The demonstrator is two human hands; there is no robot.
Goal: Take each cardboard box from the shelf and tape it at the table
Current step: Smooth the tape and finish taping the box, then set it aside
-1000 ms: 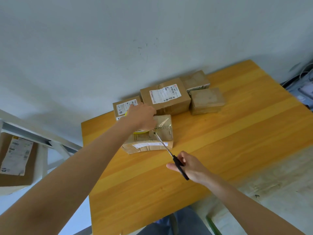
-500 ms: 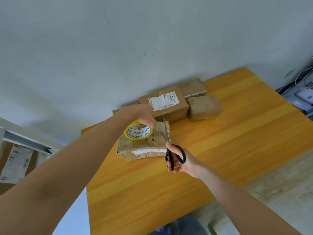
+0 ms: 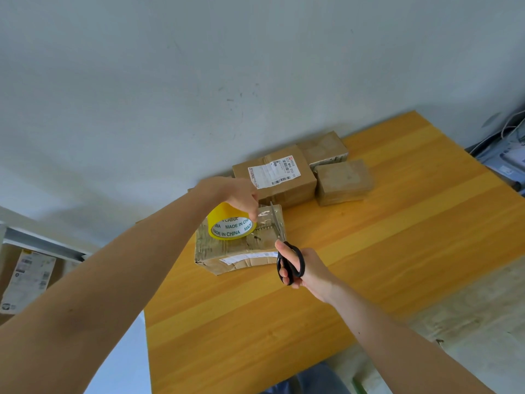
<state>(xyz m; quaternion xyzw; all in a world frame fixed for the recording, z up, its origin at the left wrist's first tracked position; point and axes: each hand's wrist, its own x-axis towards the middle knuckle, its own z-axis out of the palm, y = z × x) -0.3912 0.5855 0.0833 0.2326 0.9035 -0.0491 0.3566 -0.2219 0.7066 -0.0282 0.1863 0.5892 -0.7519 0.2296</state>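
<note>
A worn cardboard box lies on the yellow wooden table. My left hand grips a yellow tape roll printed "MADE IN CHINA" just above the box, with a strip of clear tape stretched to the right over the box top. My right hand holds black-handled scissors; their blades point away from me across the stretched tape near the box's right edge.
Three more cardboard boxes stand against the wall behind: a labelled one and two smaller ones. A shelf at the left holds a labelled box. Cables and devices lie at the far right.
My right hand brought the scissors from the table's front up to the tape, blades now at the strip. My left hand lifted and tilted the roll, showing its printed core.
</note>
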